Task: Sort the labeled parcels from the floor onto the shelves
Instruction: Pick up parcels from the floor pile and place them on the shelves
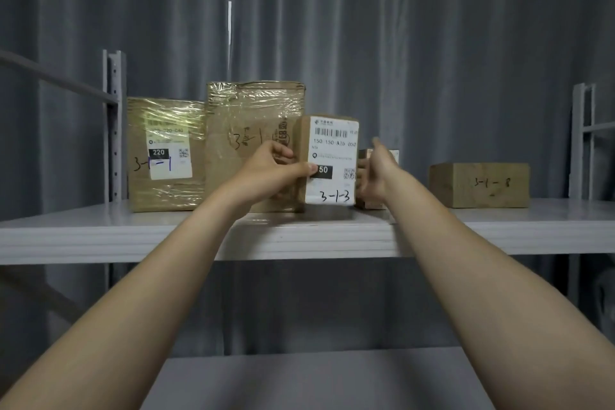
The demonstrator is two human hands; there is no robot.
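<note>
A small brown parcel [332, 156] with a white label marked 3-1-3 stands upright on the upper grey shelf [100, 236]. My left hand [276, 166] grips its left edge, thumb on the label and fingers curled behind. My right hand [374, 173] lies against its right side with the fingers fairly straight. Left of it stand a taped parcel marked 3-1-1 [164, 153] and a taller taped parcel [253, 116], partly hidden by my left hand. A low box [479, 185] marked 3-1-8 sits at the right.
A small parcel [366, 156] is mostly hidden behind my right hand. Grey shelf uprights stand at the left [113, 123] and right [580, 140]. A lower shelf [316, 379] shows below my arms. A grey curtain hangs behind.
</note>
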